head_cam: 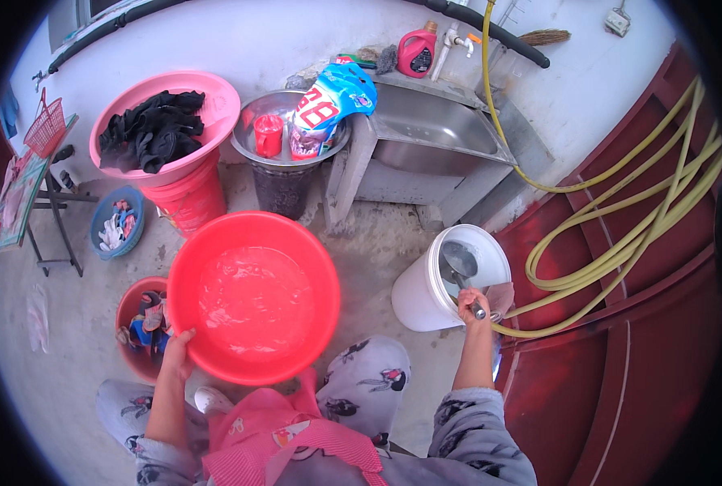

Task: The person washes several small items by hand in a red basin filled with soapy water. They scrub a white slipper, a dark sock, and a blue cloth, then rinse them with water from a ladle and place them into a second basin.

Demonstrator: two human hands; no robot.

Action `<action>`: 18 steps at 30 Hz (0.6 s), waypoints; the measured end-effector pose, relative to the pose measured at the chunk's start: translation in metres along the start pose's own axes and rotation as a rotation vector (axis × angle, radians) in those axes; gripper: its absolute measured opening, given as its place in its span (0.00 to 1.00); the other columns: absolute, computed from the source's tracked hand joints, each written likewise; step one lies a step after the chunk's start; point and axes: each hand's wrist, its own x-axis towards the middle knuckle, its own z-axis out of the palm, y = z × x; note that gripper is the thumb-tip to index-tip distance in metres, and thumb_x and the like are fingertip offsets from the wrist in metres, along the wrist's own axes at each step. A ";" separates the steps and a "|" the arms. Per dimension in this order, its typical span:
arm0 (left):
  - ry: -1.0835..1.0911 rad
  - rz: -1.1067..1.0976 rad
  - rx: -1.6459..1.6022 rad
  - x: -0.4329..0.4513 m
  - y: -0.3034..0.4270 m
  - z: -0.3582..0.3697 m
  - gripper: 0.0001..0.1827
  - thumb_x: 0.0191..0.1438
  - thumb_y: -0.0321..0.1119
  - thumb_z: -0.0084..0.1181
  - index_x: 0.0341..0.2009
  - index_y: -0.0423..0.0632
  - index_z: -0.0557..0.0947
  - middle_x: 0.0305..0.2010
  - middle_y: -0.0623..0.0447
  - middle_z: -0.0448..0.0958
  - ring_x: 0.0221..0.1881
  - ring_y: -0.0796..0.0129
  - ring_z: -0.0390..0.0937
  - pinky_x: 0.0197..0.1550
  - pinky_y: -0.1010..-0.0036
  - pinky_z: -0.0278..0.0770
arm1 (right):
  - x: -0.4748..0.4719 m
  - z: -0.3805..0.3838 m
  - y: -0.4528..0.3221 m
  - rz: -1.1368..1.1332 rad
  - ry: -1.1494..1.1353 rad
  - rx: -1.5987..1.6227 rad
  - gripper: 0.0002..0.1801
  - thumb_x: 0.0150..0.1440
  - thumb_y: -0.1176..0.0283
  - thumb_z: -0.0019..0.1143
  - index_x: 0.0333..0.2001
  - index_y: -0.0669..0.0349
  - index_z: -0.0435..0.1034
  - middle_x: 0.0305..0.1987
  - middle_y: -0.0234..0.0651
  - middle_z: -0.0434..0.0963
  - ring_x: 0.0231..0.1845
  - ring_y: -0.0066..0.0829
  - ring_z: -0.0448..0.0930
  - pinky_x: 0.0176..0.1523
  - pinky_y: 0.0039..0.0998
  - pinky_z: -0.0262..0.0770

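A wide red plastic basin with some clear water in it is in front of my knees. My left hand grips its near-left rim. To the right, my right hand is closed around the handle of a metal ladle. The ladle's bowl is inside a white plastic bucket, which leans toward me. How much the bucket holds is hard to tell. Partly behind the red basin, a smaller reddish basin holds crumpled cloth items.
A pink basin of dark clothes rests on a red bucket. Near the steel sink, a metal basin holds a detergent bag and red mug. A yellow hose hangs along the right side.
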 end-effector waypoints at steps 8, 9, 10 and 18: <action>0.019 0.021 -0.016 -0.008 0.003 0.007 0.19 0.54 0.27 0.49 0.52 0.39 0.69 0.48 0.45 0.74 0.47 0.57 0.74 0.49 0.62 0.75 | -0.041 -0.010 0.037 -0.172 -0.227 -0.115 0.07 0.57 0.73 0.48 0.28 0.58 0.60 0.22 0.32 0.67 0.16 0.18 0.65 0.16 0.19 0.65; 0.028 0.018 -0.009 0.004 -0.004 -0.002 0.19 0.54 0.27 0.49 0.52 0.39 0.69 0.48 0.45 0.74 0.47 0.57 0.75 0.48 0.63 0.76 | -0.049 -0.003 0.042 -0.179 -0.239 -0.126 0.07 0.57 0.72 0.47 0.28 0.59 0.60 0.22 0.32 0.67 0.16 0.17 0.65 0.16 0.19 0.65; 0.038 0.015 0.004 0.011 -0.006 -0.010 0.19 0.54 0.27 0.49 0.51 0.39 0.69 0.47 0.45 0.74 0.46 0.57 0.75 0.47 0.63 0.76 | -0.058 -0.002 0.043 -0.200 -0.247 -0.169 0.07 0.58 0.72 0.47 0.29 0.59 0.60 0.22 0.32 0.67 0.16 0.17 0.65 0.15 0.19 0.65; 0.120 0.053 0.019 0.006 -0.005 0.001 0.16 0.54 0.27 0.50 0.49 0.39 0.71 0.44 0.45 0.76 0.42 0.59 0.77 0.42 0.64 0.79 | -0.131 0.063 0.086 -0.233 -0.267 -0.475 0.04 0.60 0.72 0.43 0.37 0.59 0.59 0.23 0.33 0.66 0.13 0.15 0.63 0.12 0.16 0.62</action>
